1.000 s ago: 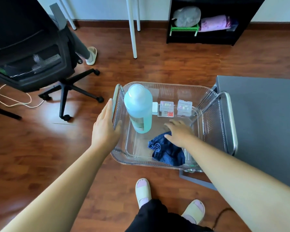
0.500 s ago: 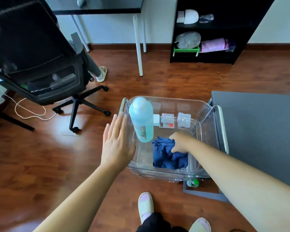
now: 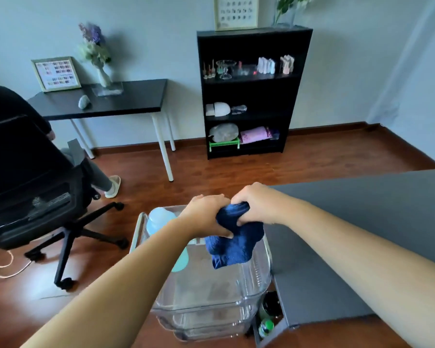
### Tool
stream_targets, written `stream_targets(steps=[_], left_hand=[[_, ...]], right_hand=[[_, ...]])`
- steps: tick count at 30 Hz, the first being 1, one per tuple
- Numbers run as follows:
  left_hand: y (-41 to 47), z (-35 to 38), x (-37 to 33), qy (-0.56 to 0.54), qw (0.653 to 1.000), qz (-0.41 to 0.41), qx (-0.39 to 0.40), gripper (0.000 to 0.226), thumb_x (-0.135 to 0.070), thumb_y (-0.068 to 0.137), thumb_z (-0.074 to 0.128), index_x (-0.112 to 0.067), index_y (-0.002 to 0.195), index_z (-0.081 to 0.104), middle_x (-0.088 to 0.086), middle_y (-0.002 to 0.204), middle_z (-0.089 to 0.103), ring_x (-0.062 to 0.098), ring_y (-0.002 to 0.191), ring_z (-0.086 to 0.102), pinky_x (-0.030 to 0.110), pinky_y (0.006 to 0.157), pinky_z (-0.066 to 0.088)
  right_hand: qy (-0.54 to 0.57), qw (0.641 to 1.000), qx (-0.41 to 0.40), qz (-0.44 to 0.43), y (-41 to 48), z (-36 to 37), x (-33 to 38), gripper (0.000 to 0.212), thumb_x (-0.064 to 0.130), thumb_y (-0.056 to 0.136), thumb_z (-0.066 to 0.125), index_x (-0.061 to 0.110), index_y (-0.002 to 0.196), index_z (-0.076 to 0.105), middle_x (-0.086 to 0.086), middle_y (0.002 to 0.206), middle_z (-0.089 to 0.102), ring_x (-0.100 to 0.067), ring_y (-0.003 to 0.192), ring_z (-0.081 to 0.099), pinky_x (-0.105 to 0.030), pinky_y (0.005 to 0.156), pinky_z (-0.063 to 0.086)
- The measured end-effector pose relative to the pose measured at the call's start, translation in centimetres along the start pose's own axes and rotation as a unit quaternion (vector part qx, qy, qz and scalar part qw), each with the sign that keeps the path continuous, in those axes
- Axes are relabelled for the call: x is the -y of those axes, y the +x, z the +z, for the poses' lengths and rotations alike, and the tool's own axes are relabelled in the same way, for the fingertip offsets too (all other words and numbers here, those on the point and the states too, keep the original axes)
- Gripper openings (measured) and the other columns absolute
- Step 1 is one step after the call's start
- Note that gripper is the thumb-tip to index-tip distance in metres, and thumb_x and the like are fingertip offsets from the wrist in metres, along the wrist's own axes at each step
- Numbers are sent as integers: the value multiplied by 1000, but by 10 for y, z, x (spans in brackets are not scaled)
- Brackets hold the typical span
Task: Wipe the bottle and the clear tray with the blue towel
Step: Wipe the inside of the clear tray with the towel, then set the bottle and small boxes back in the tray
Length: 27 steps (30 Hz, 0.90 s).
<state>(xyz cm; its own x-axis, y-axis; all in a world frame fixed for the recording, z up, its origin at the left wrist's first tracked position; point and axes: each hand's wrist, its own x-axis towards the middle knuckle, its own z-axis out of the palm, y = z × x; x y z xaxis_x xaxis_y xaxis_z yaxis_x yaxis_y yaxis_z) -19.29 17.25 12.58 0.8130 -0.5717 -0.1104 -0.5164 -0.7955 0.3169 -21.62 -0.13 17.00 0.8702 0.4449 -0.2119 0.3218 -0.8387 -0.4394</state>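
Note:
The dark blue towel [image 3: 234, 243] hangs bunched above the clear tray [image 3: 251, 285], gripped from both sides. My left hand [image 3: 206, 217] clutches its left part, and my right hand [image 3: 258, 205] clutches its top right. A pale turquoise bottle [image 3: 160, 218] stands upright inside the tray at its left end, partly hidden behind my left forearm. The tray is a deep transparent bin on top of a cart; its far end is hidden by my hands.
A grey table [image 3: 377, 237] lies right of the tray. A black office chair [image 3: 35, 197] with a seated person's leg is on the left. A black desk [image 3: 103, 101] and a black bookshelf [image 3: 251, 91] stand at the wall. Small bottles [image 3: 266, 325] sit under the tray.
My right hand lifted the towel out of the tray. My left hand left the tray's side and took hold of the towel too. The camera tilted up toward the room.

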Motion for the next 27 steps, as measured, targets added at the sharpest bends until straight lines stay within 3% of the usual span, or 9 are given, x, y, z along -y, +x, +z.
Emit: stream_targets(steps=[1, 3, 6, 9, 12, 17, 21, 25, 27], left_hand=[[8, -7, -12, -21, 1000, 4, -1, 35, -45, 65, 80, -33, 85, 55, -16, 85, 59, 19, 93, 58, 31, 76, 42], [21, -15, -35, -56, 998, 20, 11, 28, -41, 66, 79, -34, 74, 53, -14, 73, 57, 15, 75, 55, 30, 64, 44], [42, -17, -72, -44, 996, 70, 20, 22, -34, 72, 76, -27, 81, 56, -8, 78, 61, 17, 76, 56, 33, 66, 47], [58, -10, -107, -46, 993, 100, 29, 23, -28, 78, 73, -22, 79, 51, -5, 76, 57, 20, 75, 54, 32, 64, 44], [70, 6, -138, -66, 987, 122, 78, 27, -28, 79, 74, -15, 77, 51, -6, 68, 50, 15, 68, 48, 28, 56, 35], [84, 48, -160, -76, 966, 128, 213, 32, -33, 81, 72, -6, 97, 64, 3, 93, 65, 20, 82, 57, 28, 70, 42], [91, 99, -155, -49, 973, 78, 212, 33, -28, 83, 70, -6, 108, 64, 9, 112, 66, 26, 97, 60, 30, 77, 45], [104, 133, -142, -15, 990, -19, 138, 32, -19, 88, 64, -13, 118, 54, 12, 112, 63, 32, 97, 61, 41, 83, 52], [107, 144, -136, 15, 997, -20, 77, 35, -11, 88, 57, -16, 122, 46, 10, 116, 59, 31, 102, 57, 41, 85, 48]], right_hand=[[9, 1000, -16, 16, -10, -10, -8, 21, 22, 73, 75, 23, 61, 57, 7, 60, 56, -9, 55, 48, -30, 54, 40], [25, 998, -44, 48, -30, -26, -27, 14, 21, 74, 75, 23, 66, 63, 7, 62, 57, -11, 55, 49, -28, 53, 40], [50, 990, -80, 107, -67, -41, -63, 13, 17, 75, 73, 27, 70, 66, 7, 65, 61, -11, 55, 51, -24, 50, 41], [81, 979, -97, 160, -103, -46, -96, 12, 16, 75, 73, 27, 77, 70, 0, 74, 70, -20, 65, 62, -38, 61, 52], [89, 973, -56, 206, -134, -47, -127, 10, 19, 76, 76, 26, 78, 70, 5, 77, 71, -17, 72, 64, -34, 69, 51], [120, 959, 77, 247, -151, -30, -170, 8, 20, 79, 75, 23, 82, 68, -4, 88, 70, -21, 79, 63, -34, 76, 51], [171, 943, 105, 265, -135, 7, -198, 12, 14, 81, 73, 24, 84, 66, 5, 83, 65, -20, 84, 62, -36, 79, 52], [151, 951, -9, 268, -108, 46, -219, 16, 14, 80, 73, 27, 88, 68, 9, 87, 62, -16, 85, 59, -30, 74, 46], [166, 947, -101, 258, -98, 64, -226, 22, 10, 82, 71, 23, 100, 68, 6, 99, 63, -18, 96, 59, -31, 81, 46]])
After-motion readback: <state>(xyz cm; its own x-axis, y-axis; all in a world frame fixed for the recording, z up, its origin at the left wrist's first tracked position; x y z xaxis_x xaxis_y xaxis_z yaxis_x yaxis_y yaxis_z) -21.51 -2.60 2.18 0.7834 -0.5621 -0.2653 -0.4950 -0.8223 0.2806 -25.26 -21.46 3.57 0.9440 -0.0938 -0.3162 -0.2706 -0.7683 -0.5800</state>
